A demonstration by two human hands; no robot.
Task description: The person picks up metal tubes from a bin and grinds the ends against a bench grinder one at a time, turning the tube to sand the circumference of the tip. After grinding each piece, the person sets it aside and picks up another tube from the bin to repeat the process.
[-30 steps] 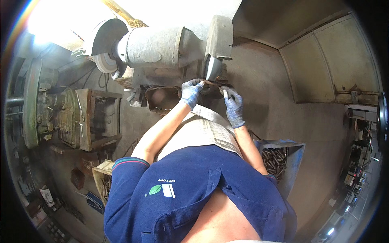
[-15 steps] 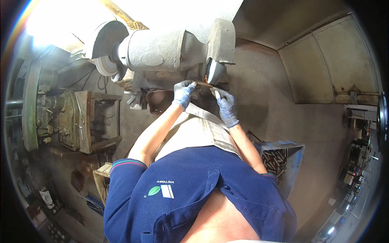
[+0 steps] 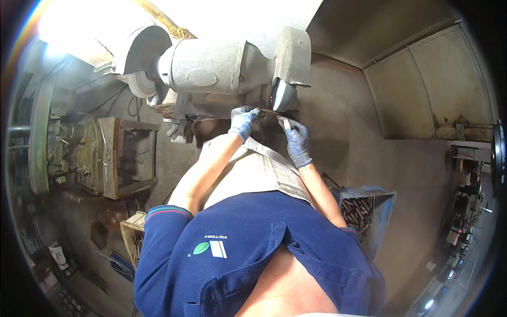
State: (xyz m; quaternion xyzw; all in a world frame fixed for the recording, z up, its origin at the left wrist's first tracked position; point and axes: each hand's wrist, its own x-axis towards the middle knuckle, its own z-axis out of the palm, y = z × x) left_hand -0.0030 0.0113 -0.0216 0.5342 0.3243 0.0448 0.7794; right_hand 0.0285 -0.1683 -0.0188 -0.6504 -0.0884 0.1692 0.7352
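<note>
We hold a slim, brownish workpiece [image 3: 271, 111] just below the grey wheel [image 3: 284, 98] at the right end of the grinder [image 3: 203, 62]; whether piece and wheel touch, we cannot tell. The grip of our gloved left hand [image 3: 243, 123] is pinched around the end nearer the grinder's middle, and the grip of our gloved right hand [image 3: 297, 142] looks closed on the other end (the fingertips show small and dark, so we say this with some caution). We judge the piece light and stiff, probably metal, hardly fragile, perhaps slick through gloves and warm near the wheel. Its two ends seem the best hold, with fingertips clear of the wheel's rim.

Above that wheel, the grinder's guard [image 3: 293, 57] blocks access from the top. A pale wheel [image 3: 141, 84] sits at the grinder's left end, well apart from our hands. Below the grinder, a rusty container [image 3: 199, 127] is near our left hand. Between the grinder and us, off to the right, stands a blue-grey crate [image 3: 385, 214] with metal parts [image 3: 359, 212]; well left of the grinder stands a greenish machine [image 3: 87, 153].
</note>
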